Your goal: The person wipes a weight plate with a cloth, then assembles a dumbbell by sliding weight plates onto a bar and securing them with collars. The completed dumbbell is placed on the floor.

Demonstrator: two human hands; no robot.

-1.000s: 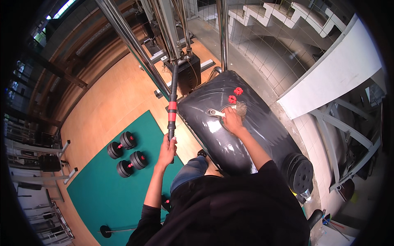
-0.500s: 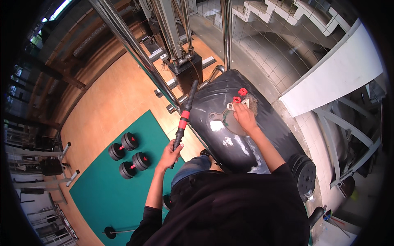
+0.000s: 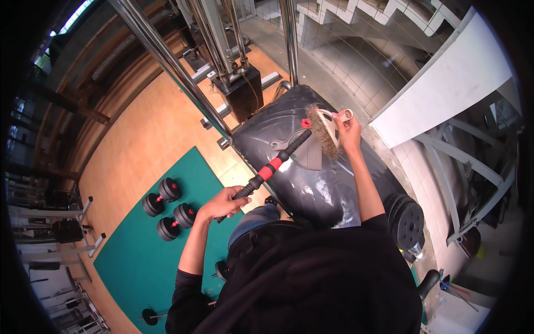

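My left hand is closed around the lower end of a black dumbbell bar with a red middle and ridged, threaded-looking ends. The bar slants up to the right, its far end over the black padded bench. My right hand grips a hand brush by its cream handle, bristles turned left toward the bar's far end. Beneath the bar and brush, a grey dustpan lies on the bench, partly covered. Just left of the bristles sits a red collar nut.
Two black-and-red dumbbells rest on the green mat at left. Chrome uprights and a weight stack stand beyond. Weight plates lean by the bench's near right end. A white panel rises at right.
The bar has tilted rightward over the bench. My right hand has lifted the brush and turned it so the bristles face the bar. Only one red collar nut remains visible.
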